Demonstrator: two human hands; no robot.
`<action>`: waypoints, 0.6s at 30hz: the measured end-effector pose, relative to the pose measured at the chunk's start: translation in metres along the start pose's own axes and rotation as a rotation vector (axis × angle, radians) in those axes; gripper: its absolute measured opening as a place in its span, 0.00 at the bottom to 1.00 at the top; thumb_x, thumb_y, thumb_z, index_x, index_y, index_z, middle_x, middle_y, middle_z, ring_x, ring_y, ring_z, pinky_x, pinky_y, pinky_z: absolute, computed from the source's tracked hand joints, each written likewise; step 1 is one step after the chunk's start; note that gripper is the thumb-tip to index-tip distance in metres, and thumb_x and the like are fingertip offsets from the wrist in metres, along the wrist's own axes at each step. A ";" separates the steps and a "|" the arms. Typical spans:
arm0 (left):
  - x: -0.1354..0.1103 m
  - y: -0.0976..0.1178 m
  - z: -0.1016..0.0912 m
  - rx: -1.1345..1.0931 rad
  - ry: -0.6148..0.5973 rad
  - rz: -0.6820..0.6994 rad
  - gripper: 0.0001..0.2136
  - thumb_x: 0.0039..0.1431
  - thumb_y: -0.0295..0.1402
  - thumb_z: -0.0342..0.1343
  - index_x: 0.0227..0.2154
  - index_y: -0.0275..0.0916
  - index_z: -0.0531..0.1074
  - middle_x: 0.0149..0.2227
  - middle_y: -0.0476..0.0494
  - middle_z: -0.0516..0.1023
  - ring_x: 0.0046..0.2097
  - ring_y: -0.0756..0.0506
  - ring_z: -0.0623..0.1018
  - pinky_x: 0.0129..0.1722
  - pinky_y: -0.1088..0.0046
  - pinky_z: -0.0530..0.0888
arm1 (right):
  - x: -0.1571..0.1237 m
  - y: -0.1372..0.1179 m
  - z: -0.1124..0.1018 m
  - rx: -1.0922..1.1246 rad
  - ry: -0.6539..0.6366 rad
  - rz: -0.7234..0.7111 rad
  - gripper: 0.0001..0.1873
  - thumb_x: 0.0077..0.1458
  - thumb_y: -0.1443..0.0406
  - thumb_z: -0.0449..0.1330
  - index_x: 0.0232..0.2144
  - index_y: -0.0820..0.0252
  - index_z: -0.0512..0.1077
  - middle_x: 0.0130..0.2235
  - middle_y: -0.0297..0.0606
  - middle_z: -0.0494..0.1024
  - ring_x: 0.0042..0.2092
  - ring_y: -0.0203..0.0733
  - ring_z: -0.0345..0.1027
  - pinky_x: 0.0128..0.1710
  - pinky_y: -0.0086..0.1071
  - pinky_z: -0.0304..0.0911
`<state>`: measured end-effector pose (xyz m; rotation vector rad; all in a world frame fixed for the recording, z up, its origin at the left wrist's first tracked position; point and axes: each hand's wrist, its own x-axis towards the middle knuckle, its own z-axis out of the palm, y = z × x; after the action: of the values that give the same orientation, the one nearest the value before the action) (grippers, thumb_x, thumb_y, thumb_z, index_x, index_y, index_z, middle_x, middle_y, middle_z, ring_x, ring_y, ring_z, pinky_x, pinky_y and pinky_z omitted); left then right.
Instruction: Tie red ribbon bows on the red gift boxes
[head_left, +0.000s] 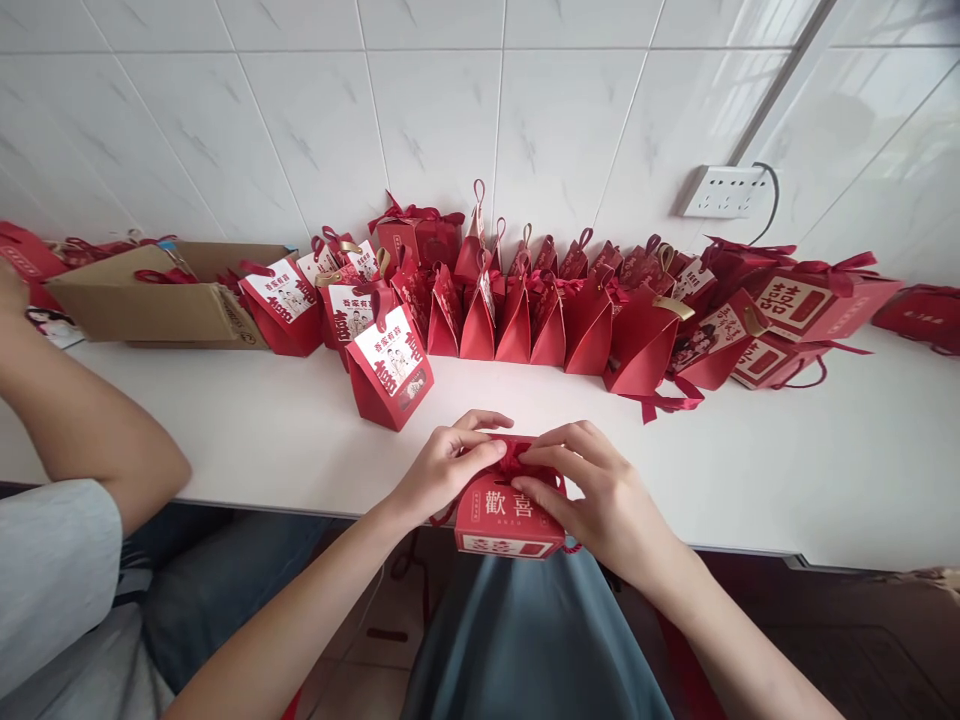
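Head view: left hand [450, 468] and right hand [589, 485] are pinching one ribbon [511, 461] on one box [496, 525] at six o'clock; perhaps twenty bags [547, 335] are overlapping near twelve.

A lettered red box [496, 520] topped with red ribbon [512, 461] sits at the table edge [739, 538]

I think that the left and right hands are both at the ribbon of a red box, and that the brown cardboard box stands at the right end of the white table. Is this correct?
Not entirely: the brown cardboard box stands toward the left end of the white table, as the head view shows. The left hand and right hand are indeed both at the ribbon of a red box.
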<state>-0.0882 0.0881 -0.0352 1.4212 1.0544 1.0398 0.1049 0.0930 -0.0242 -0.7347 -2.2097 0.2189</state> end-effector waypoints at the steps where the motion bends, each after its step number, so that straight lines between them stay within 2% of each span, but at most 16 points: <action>1: 0.000 0.000 -0.001 0.006 -0.006 0.003 0.12 0.59 0.37 0.52 0.27 0.39 0.78 0.51 0.44 0.69 0.54 0.41 0.69 0.51 0.69 0.67 | 0.001 0.001 0.002 -0.025 0.010 -0.006 0.05 0.57 0.67 0.59 0.37 0.62 0.73 0.35 0.43 0.75 0.37 0.45 0.67 0.35 0.40 0.67; 6: -0.004 0.003 -0.006 0.131 -0.022 0.047 0.14 0.61 0.39 0.50 0.27 0.40 0.77 0.53 0.44 0.68 0.55 0.41 0.69 0.52 0.67 0.66 | 0.005 0.003 0.010 -0.130 0.048 -0.083 0.05 0.59 0.70 0.57 0.34 0.63 0.73 0.34 0.41 0.76 0.35 0.41 0.66 0.34 0.36 0.63; 12: -0.010 0.009 -0.009 0.337 0.038 0.067 0.16 0.62 0.41 0.48 0.27 0.40 0.77 0.52 0.43 0.68 0.53 0.41 0.70 0.51 0.65 0.67 | 0.004 0.002 0.006 -0.286 0.045 -0.182 0.06 0.59 0.73 0.56 0.33 0.64 0.73 0.33 0.40 0.77 0.33 0.40 0.65 0.34 0.36 0.57; 15: -0.013 0.014 -0.007 0.470 0.120 0.109 0.16 0.62 0.40 0.48 0.25 0.39 0.75 0.45 0.42 0.71 0.48 0.43 0.72 0.49 0.67 0.68 | 0.002 0.004 0.001 -0.318 0.028 -0.198 0.07 0.58 0.75 0.56 0.36 0.64 0.72 0.35 0.41 0.77 0.33 0.40 0.65 0.35 0.37 0.57; 18: -0.017 0.020 -0.003 0.564 0.224 0.157 0.13 0.61 0.37 0.50 0.25 0.39 0.73 0.36 0.45 0.70 0.39 0.47 0.73 0.42 0.71 0.70 | 0.000 0.007 -0.004 -0.307 0.015 -0.209 0.08 0.57 0.76 0.56 0.38 0.65 0.72 0.36 0.42 0.76 0.34 0.41 0.66 0.36 0.37 0.58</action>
<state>-0.0941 0.0706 -0.0163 1.8907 1.4987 1.0794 0.1108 0.0982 -0.0243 -0.6565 -2.3128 -0.2343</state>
